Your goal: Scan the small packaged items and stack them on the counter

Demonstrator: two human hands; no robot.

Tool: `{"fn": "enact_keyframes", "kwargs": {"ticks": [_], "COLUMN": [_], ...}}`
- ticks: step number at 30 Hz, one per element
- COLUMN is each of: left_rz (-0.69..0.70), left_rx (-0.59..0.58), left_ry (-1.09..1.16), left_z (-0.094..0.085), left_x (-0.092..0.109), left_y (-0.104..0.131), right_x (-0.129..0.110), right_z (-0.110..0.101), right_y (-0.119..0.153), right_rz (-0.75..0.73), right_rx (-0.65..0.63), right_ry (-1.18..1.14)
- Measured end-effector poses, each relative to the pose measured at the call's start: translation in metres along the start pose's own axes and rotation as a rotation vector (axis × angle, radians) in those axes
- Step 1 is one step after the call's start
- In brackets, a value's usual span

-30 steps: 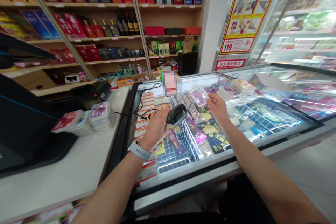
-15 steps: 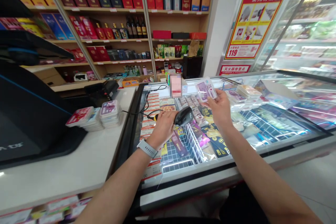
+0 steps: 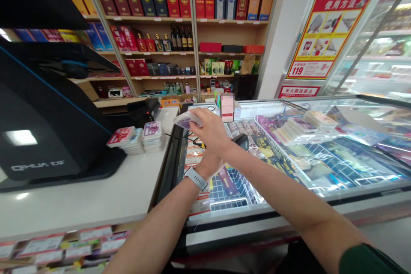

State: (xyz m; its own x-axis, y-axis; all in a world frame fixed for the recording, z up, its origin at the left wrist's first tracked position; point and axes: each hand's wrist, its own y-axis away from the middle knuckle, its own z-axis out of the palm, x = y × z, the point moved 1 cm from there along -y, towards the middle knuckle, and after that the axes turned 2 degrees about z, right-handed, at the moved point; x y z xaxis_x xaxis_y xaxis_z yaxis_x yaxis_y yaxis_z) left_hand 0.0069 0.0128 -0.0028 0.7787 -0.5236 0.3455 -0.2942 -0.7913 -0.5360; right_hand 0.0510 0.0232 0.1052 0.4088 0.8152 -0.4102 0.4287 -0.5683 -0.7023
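My right hand is crossed over my left and grips a flat clear pack with a purple label, above the freezer's left edge. Beneath it my left hand, with a grey watch on its wrist, is wrapped round a black barcode scanner; its fingers are mostly hidden. On the white counter, a stack of purple-labelled packs stands beside red and blue-labelled packs. More similar packs are piled on the freezer glass at the right.
A phone stands upright at the freezer's back edge. The black checkout machine takes up the left of the counter. An open white box lies on the freezer's right part. Shelves of boxes and bottles rise behind.
My right hand has swung left across my left hand, carrying the pack from the right side of the phone to above the freezer's left edge. The view has shifted left.
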Motion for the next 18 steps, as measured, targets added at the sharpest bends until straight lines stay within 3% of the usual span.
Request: {"fn": "enact_keyframes", "kwargs": {"ticks": [4,8,12,18], "left_rz": [0.006,0.040,0.032,-0.051], "left_rx": [-0.112,-0.110,-0.132,-0.241], "left_ry": [0.053,0.002,-0.052,-0.112], "left_z": [-0.010,-0.020,-0.014,-0.003], "left_x": [0.007,0.011,0.005,-0.001], "left_y": [0.000,0.006,0.006,-0.010], "right_x": [-0.020,-0.044,-0.066,-0.101], "right_z": [0.041,0.075,0.105,0.155], "right_y": [-0.026,-0.048,-0.066,-0.075], "right_rz": [-0.126,-0.254,-0.337,-0.415], "right_rx": [-0.147,-0.253,-0.306,-0.318], "right_ry": [0.127,0.253,0.330,0.367]}}
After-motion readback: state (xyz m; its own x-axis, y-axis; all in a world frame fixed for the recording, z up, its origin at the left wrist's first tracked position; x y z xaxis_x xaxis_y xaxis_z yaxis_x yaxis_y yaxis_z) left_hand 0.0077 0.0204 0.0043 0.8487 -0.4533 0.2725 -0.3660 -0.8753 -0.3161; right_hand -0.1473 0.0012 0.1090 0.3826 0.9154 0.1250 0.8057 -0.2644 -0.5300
